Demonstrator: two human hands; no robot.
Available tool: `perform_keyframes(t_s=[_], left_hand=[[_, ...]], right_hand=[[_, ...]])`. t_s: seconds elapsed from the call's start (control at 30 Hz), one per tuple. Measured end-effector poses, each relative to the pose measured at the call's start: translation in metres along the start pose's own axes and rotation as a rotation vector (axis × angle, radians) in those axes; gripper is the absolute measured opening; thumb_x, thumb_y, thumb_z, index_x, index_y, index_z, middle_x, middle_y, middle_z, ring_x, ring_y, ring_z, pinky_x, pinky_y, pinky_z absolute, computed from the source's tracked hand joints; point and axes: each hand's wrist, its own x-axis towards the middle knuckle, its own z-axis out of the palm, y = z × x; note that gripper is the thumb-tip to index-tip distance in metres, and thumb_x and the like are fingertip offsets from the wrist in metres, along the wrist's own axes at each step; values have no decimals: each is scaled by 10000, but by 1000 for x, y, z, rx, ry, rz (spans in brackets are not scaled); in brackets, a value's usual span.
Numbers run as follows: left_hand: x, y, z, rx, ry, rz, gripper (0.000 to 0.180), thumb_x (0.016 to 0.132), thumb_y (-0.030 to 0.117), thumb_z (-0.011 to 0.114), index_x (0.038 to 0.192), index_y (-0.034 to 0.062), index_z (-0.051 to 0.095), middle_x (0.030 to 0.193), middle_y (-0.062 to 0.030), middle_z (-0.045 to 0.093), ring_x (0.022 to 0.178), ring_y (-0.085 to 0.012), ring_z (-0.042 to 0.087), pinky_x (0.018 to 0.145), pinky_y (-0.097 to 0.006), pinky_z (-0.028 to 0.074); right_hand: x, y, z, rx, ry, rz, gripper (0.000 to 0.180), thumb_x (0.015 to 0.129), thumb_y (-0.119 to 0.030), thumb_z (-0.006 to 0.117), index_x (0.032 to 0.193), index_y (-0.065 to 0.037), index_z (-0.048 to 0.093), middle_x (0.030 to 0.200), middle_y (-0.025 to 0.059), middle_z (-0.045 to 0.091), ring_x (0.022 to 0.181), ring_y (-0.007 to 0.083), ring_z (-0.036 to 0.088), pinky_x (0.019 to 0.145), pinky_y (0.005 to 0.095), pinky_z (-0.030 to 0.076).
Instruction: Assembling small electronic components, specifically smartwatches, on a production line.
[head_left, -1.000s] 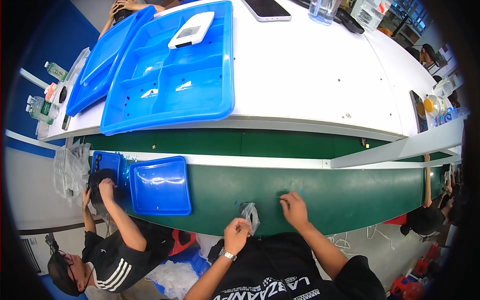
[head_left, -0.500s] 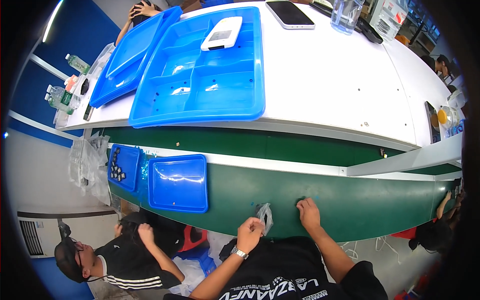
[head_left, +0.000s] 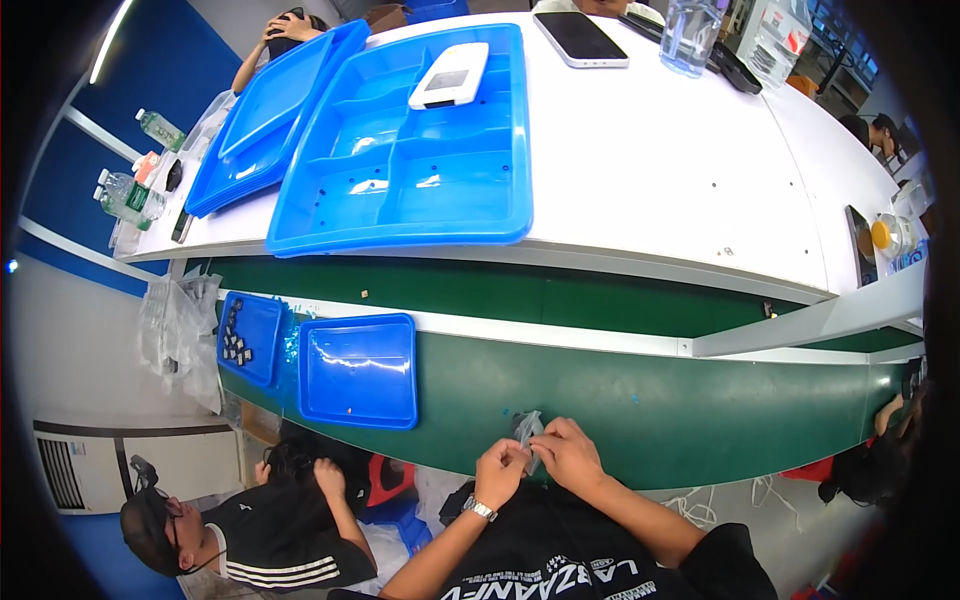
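Note:
A small clear plastic bag [head_left: 525, 424] with something dark in it is at the near edge of the green work surface [head_left: 660, 410]. My left hand [head_left: 500, 473], with a metal-banded watch at the wrist, pinches the bag's near side. Close beside it, my right hand [head_left: 567, 455] has its fingers pressed together on the bag's right edge. The two hands' fingertips almost meet, and they hide part of the bag. What the dark content is cannot be made out.
Left of my hands lie a blue tray [head_left: 357, 370] and a smaller blue tray [head_left: 250, 338] with several dark pieces. A raised white shelf holds a compartmented blue tray [head_left: 440, 185], a phone [head_left: 580, 40] and bottles. A co-worker [head_left: 260, 530] sits at the left.
My right hand has moved left and nearer, from the green surface to the bag beside my left hand. My left hand stays at the bag. The co-worker's hands have shifted slightly right.

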Motion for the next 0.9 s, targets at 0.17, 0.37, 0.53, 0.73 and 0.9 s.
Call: perform_keyframes(t_s=[0.17,0.37,0.53,0.73,0.9], left_hand=[[-3,-10,-6,-4,18,34,55,927,47,624,949,4,649,815,-64,711,693,-118,674,618,-261,561],[-2,-13,-5,194,46,142,102,909,115,651,940,21,677,739,-49,710,649,-106,671,615,-269,538],[-12,19,-15,481,1,201,211,910,255,661,1001,70,707,787,-109,718,720,-285,715,683,-377,552],[-17,31,-25,559,37,404,259,955,300,628,1048,74,715,942,-140,698,879,-347,683,761,-426,537],[-28,55,-39,554,-2,472,240,950,282,651,1053,76,720,1011,-134,715,908,-340,689,781,-420,545]], right_hand=[[2,-7,-8,-171,-133,-85,209,818,-78,686,1020,-102,733,1068,53,603,970,268,605,821,402,534],[9,9,-22,-303,-316,-282,382,777,-28,637,1139,-122,715,1105,45,592,1059,257,584,904,410,523],[26,-9,-33,-332,-413,-270,207,794,-170,726,993,-196,776,1112,20,572,1116,236,540,908,372,472],[35,-21,-30,-455,-213,-531,127,833,-277,728,934,-217,775,1239,-2,608,1185,211,538,925,367,445],[41,-16,-33,-202,-224,-468,156,784,-281,801,886,-175,752,1022,0,720,943,215,662,818,362,501]])
